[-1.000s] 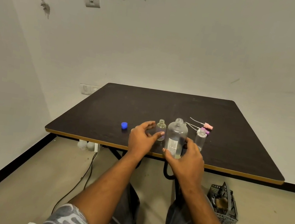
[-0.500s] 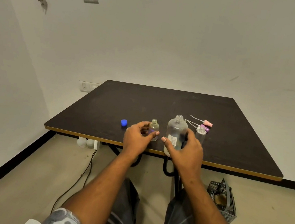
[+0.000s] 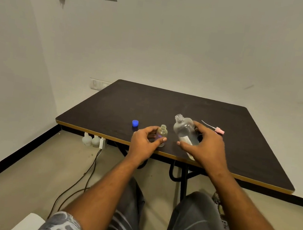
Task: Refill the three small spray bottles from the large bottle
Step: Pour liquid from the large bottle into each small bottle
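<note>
In the head view, the right hand is wrapped around the large bottle, which is open and tilted to the left; the left hand pinches the small bottle, upright on the table near its front edge; I advise bringing the mouths close, pouring slowly; the blue cap lies beside.

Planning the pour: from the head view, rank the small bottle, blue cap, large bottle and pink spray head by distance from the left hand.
1. Small bottle: held in the left hand.
2. Large bottle: just right, tilted in the right hand.
3. Blue cap: left and behind; close to the large bottle's rank.
4. Pink spray head: far right.
</note>
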